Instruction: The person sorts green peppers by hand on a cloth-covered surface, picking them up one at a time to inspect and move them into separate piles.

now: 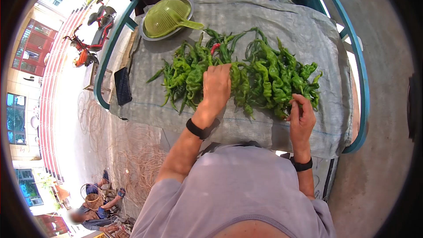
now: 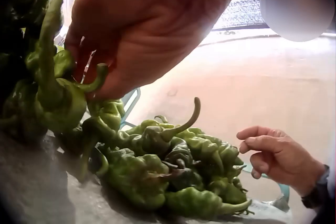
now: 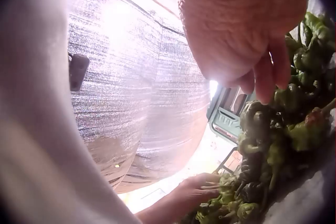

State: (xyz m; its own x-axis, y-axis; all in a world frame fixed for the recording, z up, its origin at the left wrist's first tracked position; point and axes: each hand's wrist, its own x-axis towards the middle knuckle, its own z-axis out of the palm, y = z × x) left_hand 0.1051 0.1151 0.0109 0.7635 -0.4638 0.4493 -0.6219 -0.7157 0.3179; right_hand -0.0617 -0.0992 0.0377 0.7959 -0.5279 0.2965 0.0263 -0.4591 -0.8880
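A wide heap of wrinkled green peppers (image 1: 273, 72) lies on a grey woven sheet (image 1: 304, 17), with one red pepper (image 1: 215, 48) near its far side. My left hand (image 1: 217, 83) reaches into the middle of the heap. In the left wrist view, its fingers bend down among the peppers, tips hidden behind a pale green pepper (image 2: 60, 103) with a curved stem; I cannot tell whether they grip one. At the heap's near right edge is my right hand (image 1: 302, 117). Its fingers are loosely bent, thumb apart from them, with nothing visible between them.
A yellow-green strainer (image 1: 167, 17) lies upside down in a metal basin (image 1: 152, 36) at the back left. A dark phone (image 1: 123, 86) lies at the sheet's left edge. Teal rails (image 1: 359, 61) border the surface. A seated person (image 1: 94, 213) and a red scooter (image 1: 94, 35) are farther left.
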